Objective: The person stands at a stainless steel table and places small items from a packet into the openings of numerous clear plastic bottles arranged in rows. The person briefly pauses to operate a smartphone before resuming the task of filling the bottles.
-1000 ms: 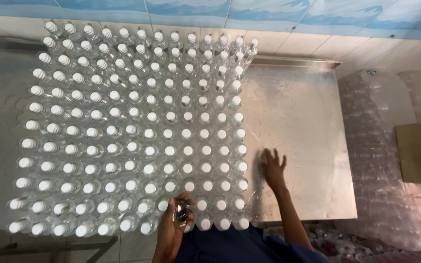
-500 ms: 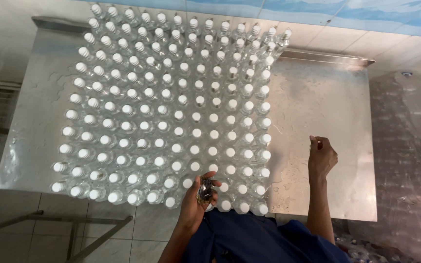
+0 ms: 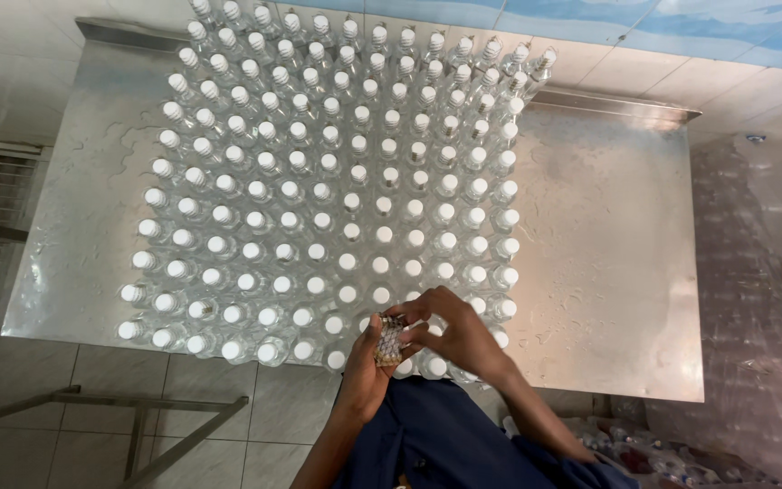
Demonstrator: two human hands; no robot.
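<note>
A small bundle of shiny strips is held between both hands at the near edge of the steel surface. The left hand is wrapped around the bundle from below, its fingers closed on the bundle's left side. The right hand is brought in from the right, its fingers curled narrow over the top of the bundle and touching it. What the bundle consists of cannot be told; only a patterned, reflective face is seen.

Directly beyond the fingers, a dense block of clear bottles with white caps is set upright in even rows; the nearest row lies just under and beside both hands. To the right of the fingers, a bare stretch of the surface is shown, and further right a heap of clear plastic wrapping. To the left of the fingers, beyond the surface edge, a tiled floor and a metal frame are visible.
</note>
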